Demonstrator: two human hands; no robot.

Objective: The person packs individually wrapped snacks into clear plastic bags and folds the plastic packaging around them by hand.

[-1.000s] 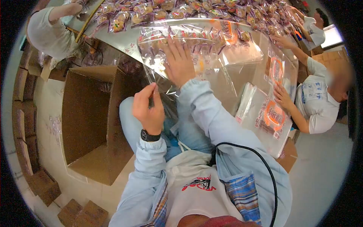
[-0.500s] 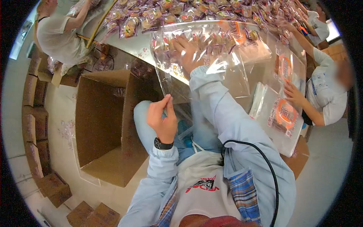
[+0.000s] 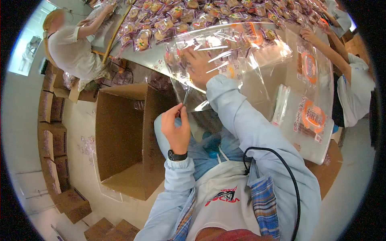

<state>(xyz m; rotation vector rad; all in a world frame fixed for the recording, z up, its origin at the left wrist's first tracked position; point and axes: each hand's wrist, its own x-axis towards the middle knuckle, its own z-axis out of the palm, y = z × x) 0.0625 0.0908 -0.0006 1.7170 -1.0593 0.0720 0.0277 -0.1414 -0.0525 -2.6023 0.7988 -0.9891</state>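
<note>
Toward twelve o'clock, over the near edge of the desk (image 3: pixel 148 60), we have a large clear bag (image 3: pixel 229 60) spread out, glossy and creased, with bright streaks of glare across its film. Small wrapped packets (image 3: pixel 193 18) show through its far part; we cannot tell whether those lie inside it or under it. Its lower corner hangs past the desk toward our knees.

Our left hand (image 3: pixel 175 125), close to the middle of our view, is raised with its wrist below it, thumb and forefinger meeting in a narrow grip on the bag's near left edge. A dark round watch (image 3: pixel 177 155) circles that wrist. Our right hand (image 3: pixel 198 66), just short of twelve, reaches forward behind the film, back upward, fingers stretched out in a wide grip, their tips blurred by the plastic.

Beyond, the packets form a dense, crinkled heap with purple edges and pale, rounded contents. At three o'clock lies a flat, slippery stack of bags (image 3: pixel 311 120) printed in orange. At nine stands an open cardboard box (image 3: pixel 120 136), brown, matte and square-cornered. Around ten, a co-worker (image 3: pixel 72 44) in a white top reaches over another surface.
</note>
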